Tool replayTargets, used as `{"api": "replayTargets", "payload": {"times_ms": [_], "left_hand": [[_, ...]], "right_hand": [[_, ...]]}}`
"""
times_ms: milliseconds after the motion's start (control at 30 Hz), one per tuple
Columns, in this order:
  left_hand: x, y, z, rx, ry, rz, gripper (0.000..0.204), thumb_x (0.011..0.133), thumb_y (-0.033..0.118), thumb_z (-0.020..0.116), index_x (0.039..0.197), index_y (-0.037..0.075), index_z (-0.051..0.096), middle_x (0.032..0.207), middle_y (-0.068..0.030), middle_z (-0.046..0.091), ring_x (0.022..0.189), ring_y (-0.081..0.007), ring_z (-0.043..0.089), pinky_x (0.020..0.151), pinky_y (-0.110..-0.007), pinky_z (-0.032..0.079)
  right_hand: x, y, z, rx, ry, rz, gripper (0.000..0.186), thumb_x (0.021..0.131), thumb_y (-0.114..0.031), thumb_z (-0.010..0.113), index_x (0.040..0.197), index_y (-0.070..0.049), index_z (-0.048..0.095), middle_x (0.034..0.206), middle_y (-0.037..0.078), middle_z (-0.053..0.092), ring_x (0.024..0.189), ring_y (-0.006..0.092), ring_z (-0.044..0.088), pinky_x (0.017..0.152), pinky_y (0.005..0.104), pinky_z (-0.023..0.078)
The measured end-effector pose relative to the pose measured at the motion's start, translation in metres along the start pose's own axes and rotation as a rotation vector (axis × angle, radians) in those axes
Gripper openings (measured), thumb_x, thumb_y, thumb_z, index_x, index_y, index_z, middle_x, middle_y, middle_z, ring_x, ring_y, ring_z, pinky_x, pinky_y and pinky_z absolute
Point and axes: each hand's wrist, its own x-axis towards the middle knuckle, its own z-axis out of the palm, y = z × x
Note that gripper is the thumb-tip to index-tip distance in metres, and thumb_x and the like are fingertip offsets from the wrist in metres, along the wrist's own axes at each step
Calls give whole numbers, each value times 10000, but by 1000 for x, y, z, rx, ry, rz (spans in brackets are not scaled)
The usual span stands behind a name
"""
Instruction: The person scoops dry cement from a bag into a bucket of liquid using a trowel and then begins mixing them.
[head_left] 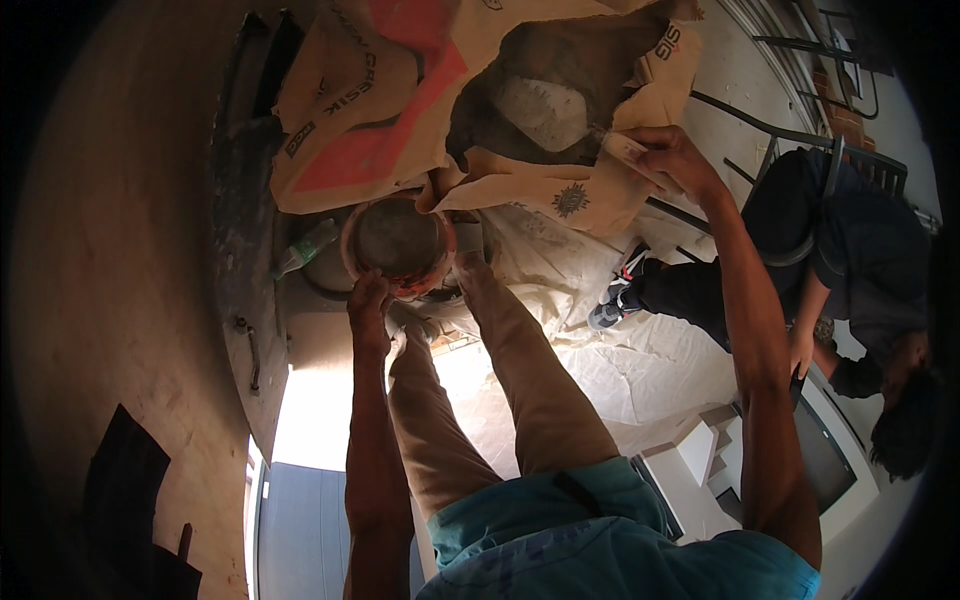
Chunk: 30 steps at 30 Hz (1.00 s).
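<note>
A large brown paper cement sack (590, 205) with a red band lies torn open in front of me, grey powder showing inside. My right hand (672, 160) is closed around the pale handle of a trowel (545, 115). Its broad blade, coated in grey, rests in the powder within the sack's opening. Left of my feet's centre line stands a reddish round bucket (447, 243), holding grey powder up near its rim. With fingers closed on the near rim, my left hand (370, 295) grips the bucket.
A clear plastic bottle (308, 248) lies left of the bucket, beside a dark worn board (247, 260). Crumpled whitish sheeting (610, 365) covers the floor. At right, a person in dark clothes (870, 250) sits on a dark chair (880, 170). White furniture (690, 480) stands at lower right.
</note>
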Motion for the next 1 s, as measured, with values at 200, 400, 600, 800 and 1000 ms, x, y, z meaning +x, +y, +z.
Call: {"api": "replayTargets", "payload": {"times_ms": [200, 400, 600, 800, 1000], "left_hand": [[6, -7, -7, 0, -27, 13, 354, 949, 177, 658, 1262, 36, 574, 1114, -43, 617, 1022, -142, 606, 890, -320, 500], [1, -6, -5, -34, -22, 90, 345, 949, 176, 657, 1244, 16, 575, 1156, -68, 599, 1039, -168, 610, 925, -340, 521], [0, -2, 2, -72, -19, 50, 395, 911, 144, 667, 1264, 5, 558, 1138, -75, 601, 1047, -181, 600, 947, -348, 491], [3, -8, -6, -71, -47, 56, 382, 909, 142, 664, 1248, -1, 564, 1078, -59, 614, 1017, -161, 603, 930, -329, 486], [-1, -7, 2, -74, -53, 79, 357, 908, 133, 657, 1229, -4, 583, 1070, -50, 619, 1009, -146, 603, 936, -321, 486]], "right_hand": [[-25, -13, 11, -40, 81, 0, 411, 857, -53, 605, 1258, 22, 656, 761, 44, 664, 538, 69, 547, 476, 224, 435], [-63, -13, 34, -8, 0, 65, 346, 890, -72, 682, 1227, 4, 685, 795, -9, 666, 646, 39, 545, 585, 207, 449], [-102, 8, 78, 44, -78, 152, 369, 866, 3, 661, 1234, -12, 685, 734, -20, 638, 585, 14, 507, 530, 188, 417], [-70, 77, 149, 68, -231, 6, 491, 772, -39, 684, 1262, -20, 666, 796, 13, 689, 681, 64, 584, 657, 236, 494], [-7, 144, 231, -154, -140, -183, 465, 778, -46, 669, 1240, 9, 661, 957, 119, 732, 772, 129, 649, 714, 281, 514]]}}
